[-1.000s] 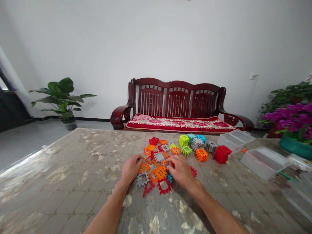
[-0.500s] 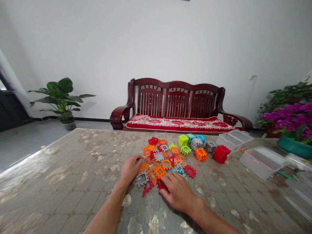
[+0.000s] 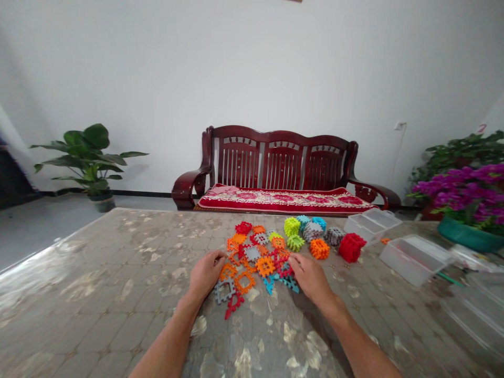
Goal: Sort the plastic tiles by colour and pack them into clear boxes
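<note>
**Head view.** A loose heap of flat tiles [image 3: 255, 257] lies in the middle of the worktop [image 3: 118, 273]. They are orange, red, grey and teal squares with toothed edges and open middles.

The left hand [image 3: 205, 273] sits at the heap's left edge with its fingers curled down onto an orange tile [image 3: 228, 271]. Whether its grip is closed on that tile or only resting there cannot be told. A grey tile [image 3: 223, 290] and a red tile [image 3: 234, 304] lie just beside it on the near side.

The right hand [image 3: 311, 275] lies palm down at the heap's right edge. Its fingertips are on the red pieces there, with a teal tile [image 3: 290, 284] touching below. Its grip is hidden by the back of the hand, so pinching or merely pressing cannot be told.

The tiles look like thin moulded plastic, so they are probably light and stiff. Their teeth are likely to snag on neighbouring tiles when one is pulled. On the glossy worktop a tile should slide easily, so it is best pinched by an edge or hooked through its open middle.

Beyond the heap stand built cubes, among them a green cube [image 3: 292, 226], an orange cube [image 3: 319, 249] and a red cube [image 3: 350, 247]. Clear boxes [image 3: 413, 257] stand to the right, and a wooden bench [image 3: 275, 168] stands behind.
</note>
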